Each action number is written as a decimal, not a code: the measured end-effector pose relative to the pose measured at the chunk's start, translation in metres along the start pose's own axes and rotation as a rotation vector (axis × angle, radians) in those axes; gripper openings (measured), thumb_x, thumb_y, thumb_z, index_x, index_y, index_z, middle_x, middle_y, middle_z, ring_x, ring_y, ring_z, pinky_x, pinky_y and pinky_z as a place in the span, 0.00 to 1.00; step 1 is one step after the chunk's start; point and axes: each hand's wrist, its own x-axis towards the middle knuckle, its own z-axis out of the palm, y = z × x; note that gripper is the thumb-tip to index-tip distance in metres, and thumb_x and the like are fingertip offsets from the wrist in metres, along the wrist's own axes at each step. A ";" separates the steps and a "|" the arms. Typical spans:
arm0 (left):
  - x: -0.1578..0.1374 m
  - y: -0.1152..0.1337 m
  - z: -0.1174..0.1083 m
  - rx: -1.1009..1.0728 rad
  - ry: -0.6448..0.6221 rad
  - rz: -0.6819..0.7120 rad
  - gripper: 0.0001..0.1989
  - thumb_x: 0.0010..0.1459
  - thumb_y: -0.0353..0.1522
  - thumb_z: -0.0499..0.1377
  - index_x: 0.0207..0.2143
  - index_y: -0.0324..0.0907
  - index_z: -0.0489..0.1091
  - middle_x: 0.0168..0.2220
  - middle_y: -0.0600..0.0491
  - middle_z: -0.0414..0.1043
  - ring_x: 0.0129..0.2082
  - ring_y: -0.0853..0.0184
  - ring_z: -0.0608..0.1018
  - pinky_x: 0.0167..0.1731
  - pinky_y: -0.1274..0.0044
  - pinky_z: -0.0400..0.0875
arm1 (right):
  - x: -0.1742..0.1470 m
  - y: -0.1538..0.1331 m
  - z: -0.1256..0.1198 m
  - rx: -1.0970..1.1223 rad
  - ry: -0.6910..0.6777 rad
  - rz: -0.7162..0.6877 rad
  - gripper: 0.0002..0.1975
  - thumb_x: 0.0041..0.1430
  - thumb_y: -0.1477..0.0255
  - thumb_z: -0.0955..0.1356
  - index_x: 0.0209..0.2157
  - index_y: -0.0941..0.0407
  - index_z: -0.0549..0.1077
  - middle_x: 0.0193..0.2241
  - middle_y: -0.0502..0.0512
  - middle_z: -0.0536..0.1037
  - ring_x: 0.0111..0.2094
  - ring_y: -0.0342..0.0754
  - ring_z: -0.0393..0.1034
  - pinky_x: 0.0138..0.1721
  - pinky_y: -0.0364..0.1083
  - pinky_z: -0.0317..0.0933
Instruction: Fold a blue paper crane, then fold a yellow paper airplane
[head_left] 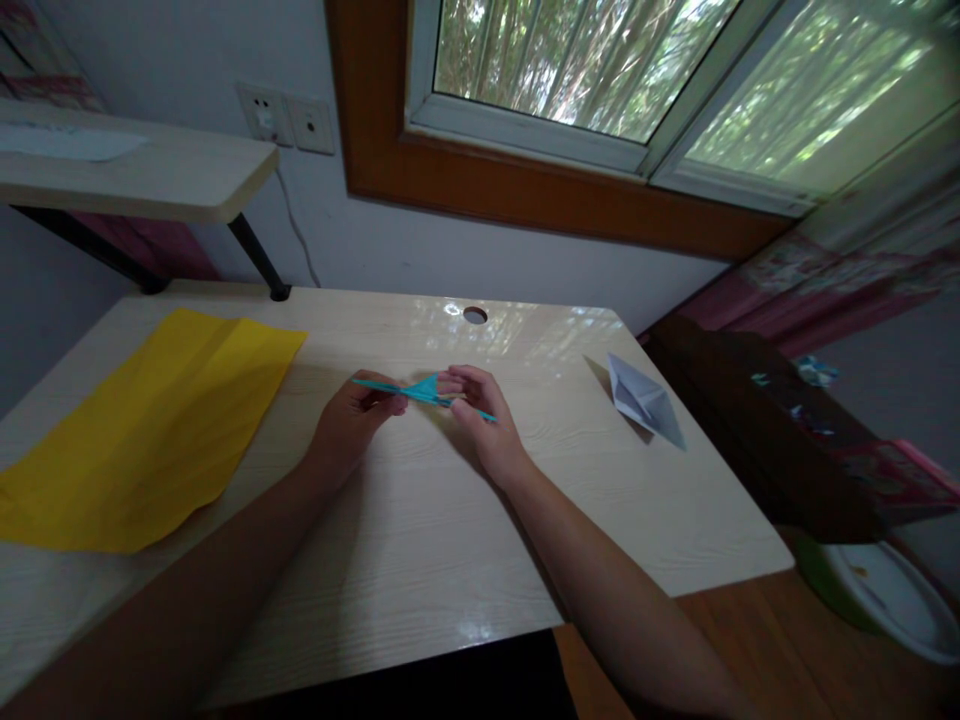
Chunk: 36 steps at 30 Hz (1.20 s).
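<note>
Well, from where I stand, both hands are busy with one blue paper [423, 389], held up over the middle of the desk [450, 550]. The left hand [346, 420] pinches one end between thumb and fingers; the right hand [486, 420] grips the other, its fingers and thumb hiding part of the folds. Faint marks on the sheet [67, 142] up on the shelf [187, 175] defy reading, and its left end is cut off. So is the yellow paper's [165, 430]. Right of the hands sits a white folded paper [643, 398]. Beyond, the pink-edged thing [904, 472] is too dim to make out.
</note>
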 end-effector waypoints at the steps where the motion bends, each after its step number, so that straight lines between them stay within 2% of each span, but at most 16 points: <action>1: 0.001 0.001 -0.001 0.018 0.018 0.027 0.10 0.53 0.38 0.67 0.33 0.42 0.75 0.32 0.53 0.77 0.34 0.66 0.78 0.38 0.74 0.74 | 0.001 -0.001 -0.001 0.011 0.006 -0.031 0.19 0.63 0.58 0.71 0.53 0.48 0.71 0.54 0.56 0.76 0.52 0.51 0.73 0.57 0.55 0.65; 4: 0.002 0.002 -0.005 0.067 0.035 0.089 0.10 0.56 0.39 0.67 0.36 0.42 0.77 0.40 0.51 0.79 0.38 0.65 0.79 0.41 0.74 0.74 | 0.003 -0.003 -0.006 -0.054 0.053 -0.091 0.13 0.67 0.58 0.67 0.46 0.49 0.75 0.55 0.57 0.75 0.54 0.52 0.71 0.59 0.57 0.63; 8: -0.001 0.003 -0.005 0.182 0.005 0.121 0.10 0.59 0.39 0.64 0.40 0.44 0.77 0.44 0.51 0.81 0.43 0.62 0.80 0.48 0.71 0.73 | 0.006 -0.002 -0.010 -0.290 0.058 -0.181 0.05 0.64 0.64 0.71 0.38 0.49 0.79 0.48 0.56 0.77 0.53 0.52 0.71 0.57 0.56 0.65; 15: -0.006 0.004 -0.003 0.304 -0.072 0.179 0.08 0.60 0.37 0.64 0.40 0.46 0.78 0.40 0.52 0.81 0.40 0.62 0.81 0.46 0.72 0.75 | 0.006 0.003 -0.008 -0.525 -0.065 -0.294 0.08 0.63 0.67 0.72 0.44 0.46 0.80 0.46 0.55 0.79 0.49 0.53 0.72 0.53 0.56 0.65; 20: -0.007 0.004 -0.001 0.287 -0.057 0.169 0.07 0.59 0.37 0.65 0.40 0.46 0.78 0.39 0.53 0.81 0.39 0.63 0.81 0.44 0.73 0.76 | 0.006 0.003 -0.010 -0.605 -0.052 -0.329 0.11 0.63 0.66 0.72 0.47 0.47 0.77 0.44 0.56 0.79 0.48 0.53 0.72 0.52 0.56 0.66; 23: -0.006 0.004 -0.001 0.263 -0.064 0.156 0.07 0.58 0.37 0.65 0.39 0.46 0.77 0.39 0.52 0.81 0.39 0.63 0.81 0.44 0.72 0.76 | 0.006 0.003 -0.011 -0.660 -0.063 -0.351 0.10 0.63 0.66 0.72 0.46 0.48 0.78 0.45 0.57 0.79 0.48 0.54 0.72 0.51 0.56 0.66; 26: -0.005 0.002 -0.001 0.234 -0.097 0.156 0.07 0.57 0.36 0.66 0.39 0.45 0.77 0.39 0.52 0.81 0.38 0.63 0.81 0.44 0.72 0.77 | 0.006 0.004 -0.011 -0.705 -0.132 -0.369 0.13 0.63 0.65 0.72 0.50 0.47 0.77 0.49 0.58 0.77 0.51 0.54 0.71 0.53 0.57 0.66; 29: -0.003 -0.003 -0.002 0.216 -0.112 0.147 0.07 0.57 0.36 0.66 0.38 0.45 0.77 0.38 0.53 0.81 0.38 0.64 0.81 0.44 0.72 0.77 | 0.006 0.004 -0.012 -0.719 -0.227 -0.325 0.17 0.64 0.65 0.71 0.54 0.47 0.75 0.50 0.59 0.77 0.52 0.54 0.72 0.53 0.55 0.67; 32: -0.001 -0.008 -0.003 0.213 -0.137 0.120 0.08 0.58 0.37 0.65 0.39 0.45 0.76 0.37 0.53 0.80 0.38 0.63 0.81 0.43 0.71 0.76 | 0.006 0.004 -0.011 -0.721 -0.270 -0.287 0.12 0.68 0.66 0.68 0.51 0.49 0.77 0.47 0.57 0.79 0.49 0.51 0.74 0.52 0.52 0.69; 36: -0.002 -0.010 -0.002 0.173 -0.175 0.075 0.09 0.57 0.37 0.65 0.40 0.44 0.76 0.37 0.52 0.80 0.38 0.62 0.81 0.42 0.71 0.76 | 0.004 0.004 -0.011 -0.770 -0.223 -0.288 0.08 0.69 0.67 0.67 0.44 0.52 0.78 0.43 0.56 0.80 0.45 0.49 0.75 0.48 0.49 0.69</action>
